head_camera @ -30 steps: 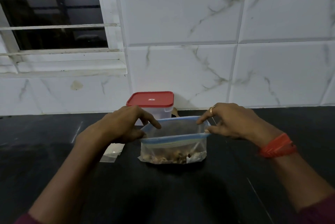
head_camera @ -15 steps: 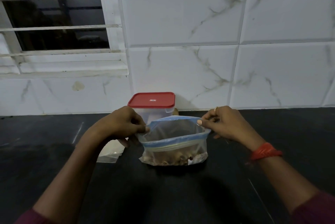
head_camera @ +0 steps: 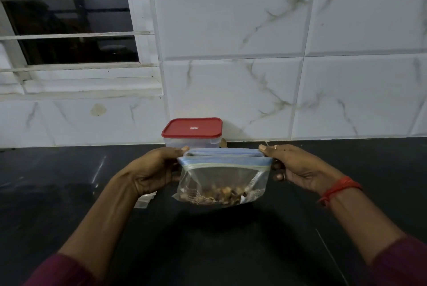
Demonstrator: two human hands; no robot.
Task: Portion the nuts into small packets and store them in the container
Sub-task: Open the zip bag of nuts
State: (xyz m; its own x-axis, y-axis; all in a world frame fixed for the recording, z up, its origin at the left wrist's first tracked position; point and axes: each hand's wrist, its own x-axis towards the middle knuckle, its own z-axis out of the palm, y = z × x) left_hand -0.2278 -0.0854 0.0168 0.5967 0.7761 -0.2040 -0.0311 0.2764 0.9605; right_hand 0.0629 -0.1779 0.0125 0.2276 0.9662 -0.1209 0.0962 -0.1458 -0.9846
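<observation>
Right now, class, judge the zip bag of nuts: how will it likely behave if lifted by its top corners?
Probably floppy: the zip bag is thin clear film, creased between the left hand and the right hand that pinch its top corners. Likely bottom-heavy, since the nuts pool low. It may slump over if let go.

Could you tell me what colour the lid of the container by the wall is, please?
Red: the container's lid shows plainly in the head view.
</observation>
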